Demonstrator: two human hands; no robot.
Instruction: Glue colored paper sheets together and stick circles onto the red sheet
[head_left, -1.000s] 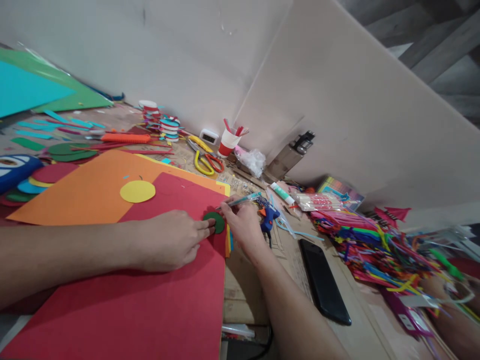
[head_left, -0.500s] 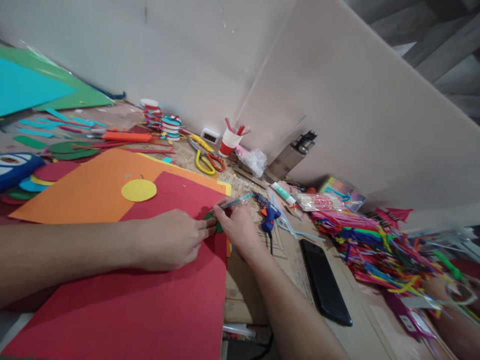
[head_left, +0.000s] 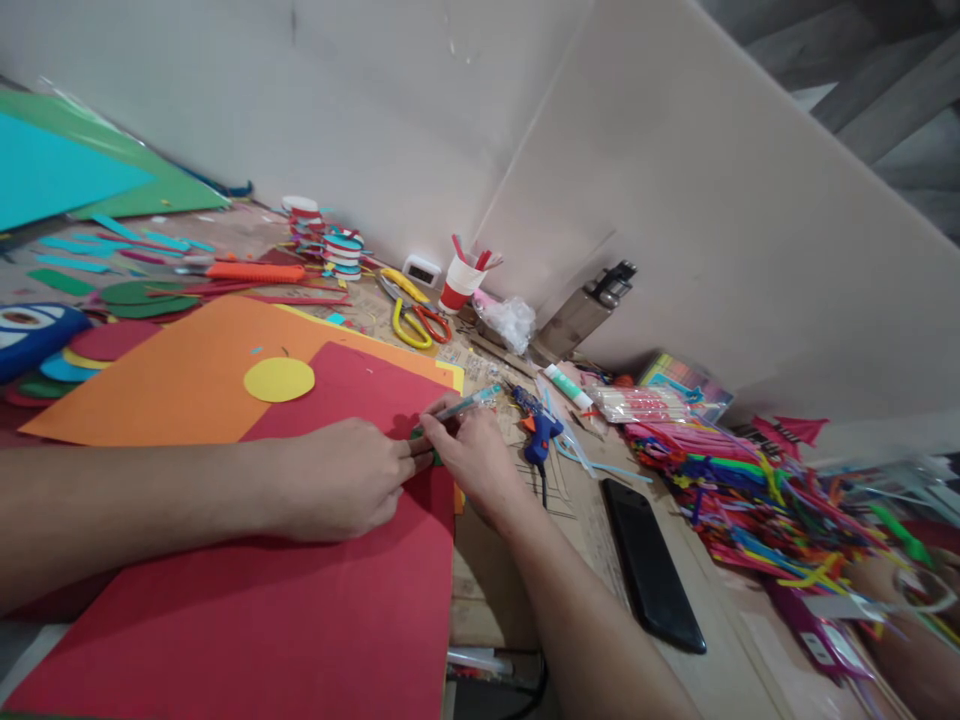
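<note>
My right hand [head_left: 474,440] is closed around a pen [head_left: 476,399] with a clear, bluish barrel, tilted up to the right. Its tip is hidden behind my fingers. My left hand [head_left: 352,480] rests on a large red paper sheet [head_left: 360,620], fingertips pressed together on a small green paper piece [head_left: 437,457] near the sheet's right edge. Most of the green piece is covered by both hands. A yellow paper circle [head_left: 279,380] lies above my left wrist, across the red sheet and an orange sheet [head_left: 172,380].
Right of my hands are a blue glue gun [head_left: 540,435], a glue stick [head_left: 568,385] and a black phone [head_left: 651,565]. Scissors [head_left: 412,322], a paper cup [head_left: 460,285] and a bottle [head_left: 585,312] stand further back. Pipe cleaners [head_left: 735,490] pile up near another person's arm [head_left: 907,640].
My right hand and the pen have shifted very slightly, and less of the green piece shows. My left hand stays in place.
</note>
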